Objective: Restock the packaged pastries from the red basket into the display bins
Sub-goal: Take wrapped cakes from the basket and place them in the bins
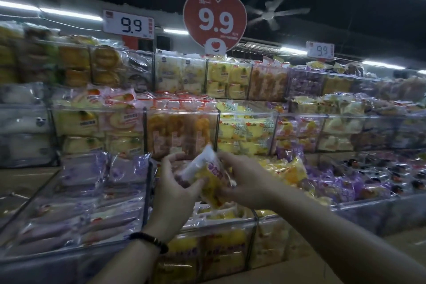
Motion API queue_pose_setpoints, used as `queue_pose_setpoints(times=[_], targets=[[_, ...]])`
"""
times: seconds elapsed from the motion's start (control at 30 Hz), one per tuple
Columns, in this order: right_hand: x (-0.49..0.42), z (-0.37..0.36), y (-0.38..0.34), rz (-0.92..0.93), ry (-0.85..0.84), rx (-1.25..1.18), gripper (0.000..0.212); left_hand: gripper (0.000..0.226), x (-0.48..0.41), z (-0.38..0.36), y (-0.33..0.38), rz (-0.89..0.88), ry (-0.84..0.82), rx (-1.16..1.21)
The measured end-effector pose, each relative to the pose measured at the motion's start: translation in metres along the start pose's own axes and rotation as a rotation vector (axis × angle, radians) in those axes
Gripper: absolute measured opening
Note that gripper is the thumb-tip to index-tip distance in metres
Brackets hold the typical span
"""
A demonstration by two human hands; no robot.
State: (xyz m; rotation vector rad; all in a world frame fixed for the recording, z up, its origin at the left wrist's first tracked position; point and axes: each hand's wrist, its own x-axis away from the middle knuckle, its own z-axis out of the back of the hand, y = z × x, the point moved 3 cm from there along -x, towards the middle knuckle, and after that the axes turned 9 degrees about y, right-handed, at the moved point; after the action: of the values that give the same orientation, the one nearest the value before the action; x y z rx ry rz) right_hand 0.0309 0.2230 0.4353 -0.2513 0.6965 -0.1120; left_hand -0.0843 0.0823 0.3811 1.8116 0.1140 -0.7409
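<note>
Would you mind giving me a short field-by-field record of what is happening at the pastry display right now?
setting: tiered clear display bins filled with wrapped pastries
left hand: grip closed on the pastry packet's left side; dark bead bracelet on the wrist
right hand: grip closed on the packet's right side
held item: pastry packet, yellow and white wrapper, held in the air in front of the bins
price signs: red heart sign and two white cards, all reading 9.9
red basket: not in view
image quality: dim, motion blur

Glossy plastic pastry wrapper (208, 175); clear, shiny plastic display bins (182, 117).
</note>
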Motion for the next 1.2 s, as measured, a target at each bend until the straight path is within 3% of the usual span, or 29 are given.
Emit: queue_pose_setpoints(times=[0.13,0.23,0.3,0.37,0.47,0.53,0.77,0.87,1.0,1.2], targets=[[-0.008,-0.017,-0.022,-0.156,0.148,-0.518,0.032,0.053,-0.015,0.024,0.021,0.034,0.009,0.003],[-0.020,-0.032,-0.032,-0.299,0.142,-0.719,0.021,0.055,-0.031,0.036,0.033,0.008,-0.131,-0.228],[-0.023,-0.042,-0.032,-0.385,0.009,-0.841,0.021,0.037,-0.044,0.046,0.039,-0.042,-0.168,-0.387],[-0.022,-0.045,-0.027,-0.517,0.015,-0.980,0.035,0.023,-0.062,0.053,0.043,-0.093,-0.172,-0.567],[-0.017,-0.044,-0.009,-0.576,0.204,-0.739,0.056,0.023,-0.085,0.055,0.042,-0.200,-0.216,-0.827],[-0.013,-0.048,-0.002,-0.536,0.261,-0.555,0.057,0.032,-0.095,0.051,0.033,-0.209,-0.262,-0.925],[-0.004,-0.072,0.015,-0.526,0.197,-0.405,0.043,0.047,-0.109,0.023,-0.007,-0.358,-0.464,-1.364],[-0.005,-0.077,0.019,-0.522,0.169,-0.373,0.036,0.056,-0.103,0.021,-0.022,-0.487,-0.428,-1.577],[-0.006,-0.082,0.023,-0.505,0.150,-0.352,0.030,0.049,-0.105,0.019,-0.042,-0.492,-0.403,-1.639],[-0.001,-0.075,0.013,-0.404,0.188,-0.320,0.031,0.062,-0.099,0.016,-0.041,-0.310,-0.468,-1.518]])
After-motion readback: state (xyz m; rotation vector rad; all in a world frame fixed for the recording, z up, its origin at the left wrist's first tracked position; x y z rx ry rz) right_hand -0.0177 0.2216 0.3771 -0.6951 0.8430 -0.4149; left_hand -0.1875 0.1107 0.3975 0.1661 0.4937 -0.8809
